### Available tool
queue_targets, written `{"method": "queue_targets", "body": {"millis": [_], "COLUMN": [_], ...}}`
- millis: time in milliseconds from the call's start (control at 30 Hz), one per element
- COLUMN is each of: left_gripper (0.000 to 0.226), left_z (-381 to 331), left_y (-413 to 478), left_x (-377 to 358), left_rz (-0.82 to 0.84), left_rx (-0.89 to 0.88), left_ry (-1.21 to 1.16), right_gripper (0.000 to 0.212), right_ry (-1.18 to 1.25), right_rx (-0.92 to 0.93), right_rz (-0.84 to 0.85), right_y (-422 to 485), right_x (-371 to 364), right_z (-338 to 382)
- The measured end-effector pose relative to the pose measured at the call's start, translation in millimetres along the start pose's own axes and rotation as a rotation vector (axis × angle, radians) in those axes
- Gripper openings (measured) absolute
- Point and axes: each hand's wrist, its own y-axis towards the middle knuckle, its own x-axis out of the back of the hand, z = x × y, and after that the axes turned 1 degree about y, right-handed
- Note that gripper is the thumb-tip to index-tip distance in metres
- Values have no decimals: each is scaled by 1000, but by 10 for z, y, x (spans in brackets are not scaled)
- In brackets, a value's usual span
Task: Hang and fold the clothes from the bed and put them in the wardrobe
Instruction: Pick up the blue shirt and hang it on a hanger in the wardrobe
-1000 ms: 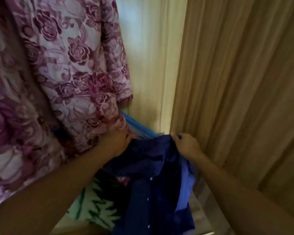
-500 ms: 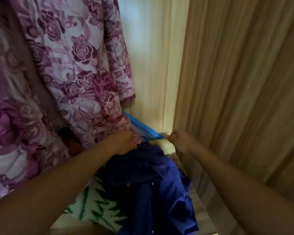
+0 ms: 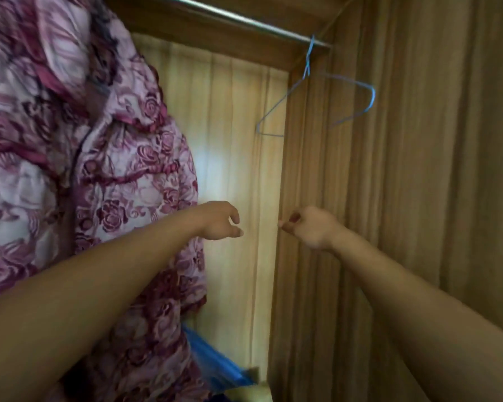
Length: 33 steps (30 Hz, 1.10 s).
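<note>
A pink and purple rose-patterned garment [image 3: 105,184] hangs at the left inside the wardrobe. An empty blue wire hanger [image 3: 370,94] hangs from the metal rail [image 3: 244,20] at the top right. My left hand [image 3: 219,220] is raised beside the garment's right edge, fingers loosely curled and apart, holding nothing. My right hand [image 3: 310,226] is raised at the same height, fingers curled closed with nothing visible in them. Both hands are well below the hanger. The dark blue shirt is out of view.
The wardrobe's pale back wall [image 3: 230,169] lies between the hands. A wooden side wall [image 3: 418,198] fills the right. A blue plastic bag [image 3: 215,369] sits low under the hanging garment.
Both hands let go of the dark blue shirt and rose. The view tilted up, bringing the rail and blue hanger into sight and dropping the shirt out of frame.
</note>
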Motion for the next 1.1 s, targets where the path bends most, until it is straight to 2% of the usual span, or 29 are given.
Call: {"method": "queue_targets", "body": {"millis": [100,233,300,400,467,533,633,700,867,967,1033,1100], "left_gripper": [53,48,44,44,46,47,47,46,41,43,45,52], "left_z": [-133,-285,-329,-343,-311,-256,-184,-148,-59,-2,31,71], "left_y": [69,72,51,6,-14,-35,-59,-67,-101,-113,-110,-84], "left_x": [500,987,1134,1221,1223,1221,1221,1217,1218,1241,1271,1295], "left_rz": [-81,-181,-218,-232,-240,-261,-277,-284,-311,-335,-431,-595], "left_rx": [-10,-14,-15,-3,8,19,26,28,47,66,62,52], "left_ry": [18,19,6,19,36,40,46,40,47,35,11,-35], "right_gripper": [47,55,58,69,81,70,41,33,40,41,41,40], "right_ry": [71,190,379,805,1065,1244,1272,1223,1160,1235,1240,1213], "right_rx": [-11,-31,-92,-186,-133,-9,80,111,144,192,212,229], "right_rz": [-121,-270,-362,-444,-533,-657,-788,-831,-989,-952,-920,-938], "right_y": [82,145,182,206,228,266,342,404,479,459,429,387], "right_x": [473,925,1047,1092,1122,1222,1407,1494,1697,1737,1682,1587], "right_z": [215,421,430,398,375,383,431,457,490,496,462,385]}}
